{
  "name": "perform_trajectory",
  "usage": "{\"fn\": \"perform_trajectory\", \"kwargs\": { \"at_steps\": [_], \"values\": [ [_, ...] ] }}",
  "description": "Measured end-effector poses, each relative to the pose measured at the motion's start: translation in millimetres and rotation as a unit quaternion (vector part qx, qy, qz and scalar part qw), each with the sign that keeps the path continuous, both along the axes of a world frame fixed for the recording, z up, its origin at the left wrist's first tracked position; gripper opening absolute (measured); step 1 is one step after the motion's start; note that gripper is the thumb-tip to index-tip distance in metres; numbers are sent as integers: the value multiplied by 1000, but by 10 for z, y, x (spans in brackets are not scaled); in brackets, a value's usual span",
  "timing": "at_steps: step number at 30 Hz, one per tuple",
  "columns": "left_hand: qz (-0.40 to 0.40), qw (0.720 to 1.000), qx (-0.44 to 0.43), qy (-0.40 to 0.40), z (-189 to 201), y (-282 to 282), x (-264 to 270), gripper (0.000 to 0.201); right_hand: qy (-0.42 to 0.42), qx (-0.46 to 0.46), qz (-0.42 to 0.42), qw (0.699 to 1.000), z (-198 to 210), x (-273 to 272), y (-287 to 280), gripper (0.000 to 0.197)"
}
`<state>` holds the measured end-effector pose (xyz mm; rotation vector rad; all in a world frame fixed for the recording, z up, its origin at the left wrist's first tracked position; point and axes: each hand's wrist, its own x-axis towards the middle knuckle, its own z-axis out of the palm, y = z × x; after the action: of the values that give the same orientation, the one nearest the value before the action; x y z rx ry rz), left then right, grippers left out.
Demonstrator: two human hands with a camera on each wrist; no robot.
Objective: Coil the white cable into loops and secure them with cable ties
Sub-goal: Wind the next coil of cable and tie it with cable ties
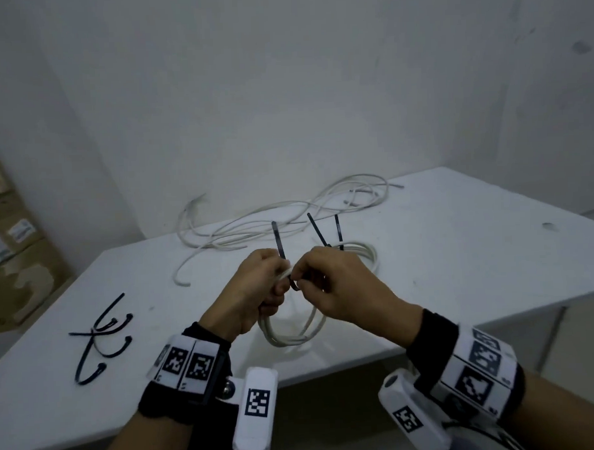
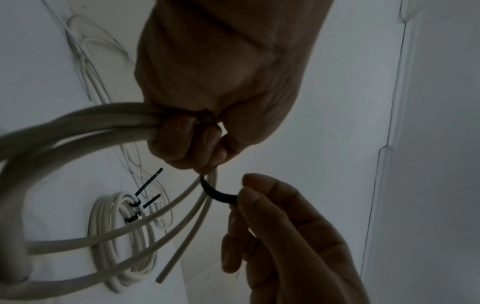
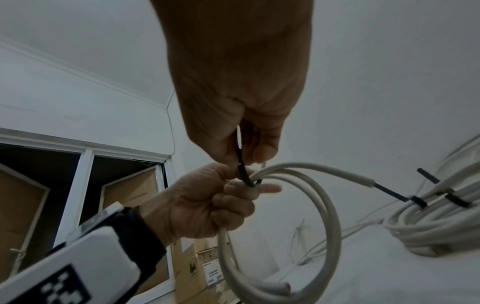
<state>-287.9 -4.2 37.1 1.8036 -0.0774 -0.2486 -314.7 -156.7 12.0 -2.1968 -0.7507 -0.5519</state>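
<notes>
White cable coil [image 1: 286,333] held above surface [image 1: 458,253] in left hand [image 1: 254,293] grip; right hand [image 1: 334,284] pinches black tie [image 2: 219,194] around it. One tied coil [image 1: 364,252] done; loose cable [image 1: 288,211] remains.

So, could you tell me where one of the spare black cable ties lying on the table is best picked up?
Probably at the mid-strap, pinched from above across its narrow width. The spare cable ties lie curved and crossed on the table, so a raised bend lets fingertips get under. Both the left hand and right hand are busy with the coil.
</notes>
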Motion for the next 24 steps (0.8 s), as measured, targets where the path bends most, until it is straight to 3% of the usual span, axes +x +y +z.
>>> {"fn": "perform_trajectory", "kwargs": {
  "at_steps": [3, 7, 14, 24],
  "values": [
    [30, 999, -19, -24, -63, -117, 38, 20, -36, 29, 2, 999, -103, -71, -79, 7],
    [54, 990, 6, -132, -141, -235, 56, 20, -67, 124, -45, 989, -189, -122, -172, 10],
    [58, 947, 89, -303, -294, -383, -36, 31, 32, 348, -81, 934, -50, -52, -261, 17],
    [73, 915, 108, -381, -352, -333, -60, 35, 42, 383, -72, 920, -100, -20, -271, 15]
  ]
}}
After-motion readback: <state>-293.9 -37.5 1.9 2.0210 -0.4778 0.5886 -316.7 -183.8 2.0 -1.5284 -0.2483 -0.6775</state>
